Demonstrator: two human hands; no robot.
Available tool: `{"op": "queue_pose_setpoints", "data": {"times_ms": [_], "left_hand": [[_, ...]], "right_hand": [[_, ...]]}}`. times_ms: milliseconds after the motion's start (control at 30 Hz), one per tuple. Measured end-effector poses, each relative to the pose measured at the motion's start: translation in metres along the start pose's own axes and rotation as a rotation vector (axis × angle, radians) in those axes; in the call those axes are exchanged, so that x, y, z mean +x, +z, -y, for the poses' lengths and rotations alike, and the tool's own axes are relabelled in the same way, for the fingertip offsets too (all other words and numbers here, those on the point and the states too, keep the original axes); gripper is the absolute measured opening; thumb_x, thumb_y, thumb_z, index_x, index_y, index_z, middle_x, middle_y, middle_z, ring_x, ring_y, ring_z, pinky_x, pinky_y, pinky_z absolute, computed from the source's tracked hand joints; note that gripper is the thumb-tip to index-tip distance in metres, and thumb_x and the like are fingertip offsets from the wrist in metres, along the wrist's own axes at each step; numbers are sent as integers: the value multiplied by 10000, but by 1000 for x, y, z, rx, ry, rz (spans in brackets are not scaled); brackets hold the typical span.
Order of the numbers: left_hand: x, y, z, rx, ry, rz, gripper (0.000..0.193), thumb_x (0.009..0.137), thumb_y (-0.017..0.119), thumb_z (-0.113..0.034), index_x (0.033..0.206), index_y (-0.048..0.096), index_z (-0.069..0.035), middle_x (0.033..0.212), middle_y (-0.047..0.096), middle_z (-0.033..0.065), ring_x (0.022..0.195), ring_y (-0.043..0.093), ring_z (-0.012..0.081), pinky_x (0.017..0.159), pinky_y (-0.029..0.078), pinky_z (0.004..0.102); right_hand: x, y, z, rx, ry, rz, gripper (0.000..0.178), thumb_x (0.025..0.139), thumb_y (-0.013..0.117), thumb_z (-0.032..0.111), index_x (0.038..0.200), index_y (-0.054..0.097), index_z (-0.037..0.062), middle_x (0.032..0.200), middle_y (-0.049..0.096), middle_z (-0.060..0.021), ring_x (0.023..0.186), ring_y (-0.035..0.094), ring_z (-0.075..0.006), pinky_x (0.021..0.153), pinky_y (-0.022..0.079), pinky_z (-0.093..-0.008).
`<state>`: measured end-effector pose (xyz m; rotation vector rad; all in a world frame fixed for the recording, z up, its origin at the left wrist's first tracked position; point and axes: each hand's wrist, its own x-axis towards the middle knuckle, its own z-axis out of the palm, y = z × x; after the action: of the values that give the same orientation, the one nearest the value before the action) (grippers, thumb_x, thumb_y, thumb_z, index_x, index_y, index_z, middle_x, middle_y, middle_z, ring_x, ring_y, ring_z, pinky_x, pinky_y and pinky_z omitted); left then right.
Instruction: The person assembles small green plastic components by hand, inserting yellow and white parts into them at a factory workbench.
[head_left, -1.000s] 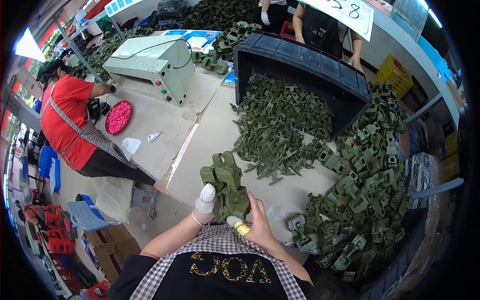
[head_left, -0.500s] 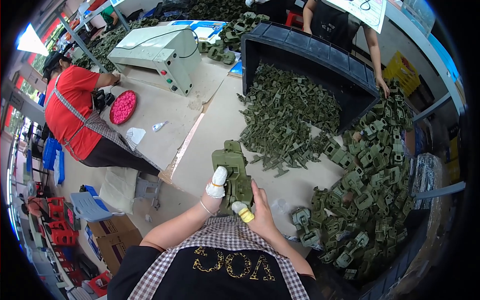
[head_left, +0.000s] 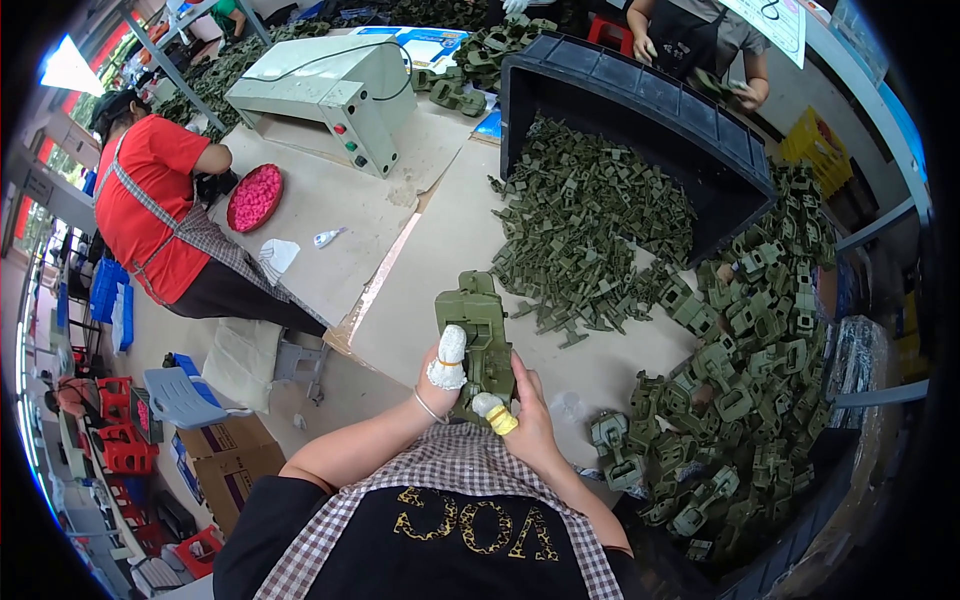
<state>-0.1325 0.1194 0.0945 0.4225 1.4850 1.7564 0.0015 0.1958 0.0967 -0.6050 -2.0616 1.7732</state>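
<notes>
The left hand [head_left: 447,372], its thumb wrapped in white, and the right hand [head_left: 528,420], its thumb banded yellow, are clamped around a blocky olive-green plastic-looking part [head_left: 480,315] near the pale flat surface's [head_left: 400,330] edge. Beyond it, small green pieces [head_left: 590,235] heap before a tipped black rectangular bin [head_left: 640,105].

Bin [head_left: 640,110] beyond held part [head_left: 472,307]; machine [head_left: 320,95] left, heap [head_left: 735,370] right.

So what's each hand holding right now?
Left hand: holding the green part by its left side.
Right hand: holding the same part, lower right.
</notes>
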Motion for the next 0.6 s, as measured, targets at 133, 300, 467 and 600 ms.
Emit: {"op": "queue_pose_setpoints", "data": {"times_ms": [133, 300, 467, 600], "left_hand": [[0, -1, 5, -46, -11, -18, 348, 891, 443, -252, 1118, 458, 12, 1017, 567, 91, 908, 562, 166, 793, 454, 285], [3, -6, 19, 310, 122, 4, 358, 907, 383, -271, 1155, 440, -19, 1047, 558, 81, 922, 563, 167, 814, 456, 301], [9, 0, 15, -238, -83, -17, 348, 902, 397, -245, 1158, 440, -14, 1063, 557, 88, 932, 563, 166, 817, 454, 299], [11, -9, 24, 126, 37, -7, 316, 895, 407, -208, 1145, 448, -19, 1052, 561, 84, 923, 566, 169, 817, 456, 300]], "right_hand": [[1, -2, 9, -91, 30, 15, 729, 730, 616, 44, 1332, 205, 44, 1083, 407, -135, 1020, 478, -254, 877, 394, -318], [3, 1, 4, -178, -2, -27, 745, 721, 624, 51, 1332, 198, 39, 1069, 413, -143, 1000, 484, -262, 865, 395, -321], [4, 2, -6, -50, 72, 12, 742, 726, 610, 13, 1332, 183, 31, 1089, 393, -139, 1018, 474, -257, 888, 387, -322], [5, 1, -4, -77, 87, 13, 734, 728, 605, -2, 1328, 184, 19, 1104, 382, -139, 1037, 466, -257, 897, 386, -326]]}}
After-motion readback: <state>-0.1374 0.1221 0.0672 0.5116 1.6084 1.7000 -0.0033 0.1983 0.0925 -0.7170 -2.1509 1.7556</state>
